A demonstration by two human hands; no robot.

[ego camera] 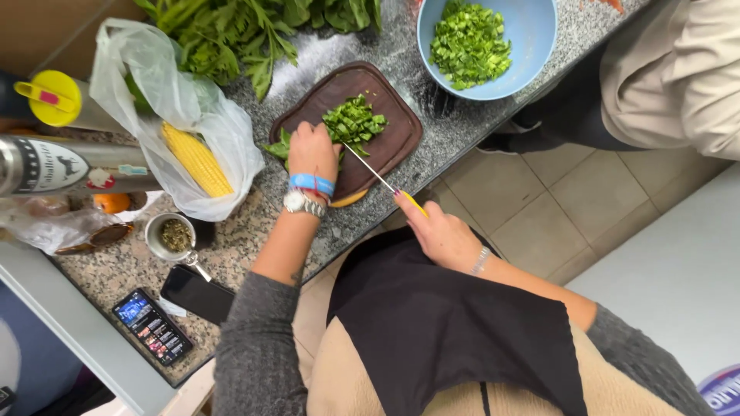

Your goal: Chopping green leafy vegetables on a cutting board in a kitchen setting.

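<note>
Nearest to us, our right hand [441, 231] is closed around the yellow handle of a thin-bladed kitchen knife [383, 181], whose narrow steel blade runs up and away from that hand toward the greens, its tip at the edge of the chopped pile. Just beyond it, our left hand [312, 151], wearing a blue wristband and a silver metal wristwatch [301, 203], is curled with fingers bent down, pressing a bunch of dark green leaves [279, 146] onto the dark brown wooden cutting board with rounded corners [393, 135]. A heap of finely chopped green leaves [354, 121] lies on the board just past the left hand's knuckles, touching the blade. The board rests on a speckled grey granite counter [447, 127]. To the left of the left hand lies a thin white plastic bag [166, 85] with a yellow corn cob [196, 159] inside it, and nearer us on that side stand a small metal cup of dried herbs [173, 235] and two dark smartphones [173, 308]. Farther out, beyond the right hand, sits a light blue round bowl [532, 38] holding more chopped greens, and beyond the left hand a loose pile of whole leafy green stalks [254, 31] spreads across the counter. Another person in beige clothing [678, 69] stands well apart at the far right
</note>
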